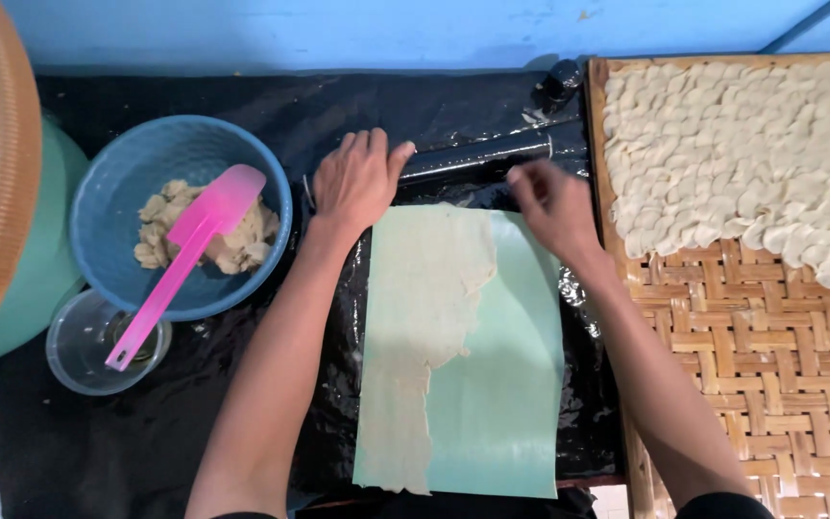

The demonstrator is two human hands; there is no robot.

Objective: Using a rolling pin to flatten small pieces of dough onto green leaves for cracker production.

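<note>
Presently I log left hand [357, 180] flat, fingers loose, and right hand [551, 202] pinching nothing discernible, on black roller [477, 156], twelve o'clock of dough sheet [425, 308].

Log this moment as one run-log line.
left hand: flat on black rolling pin | right hand: at pin, contact unclear | thin rolled dough sheet on pale green mat | pink spatula in blue bowl
</note>
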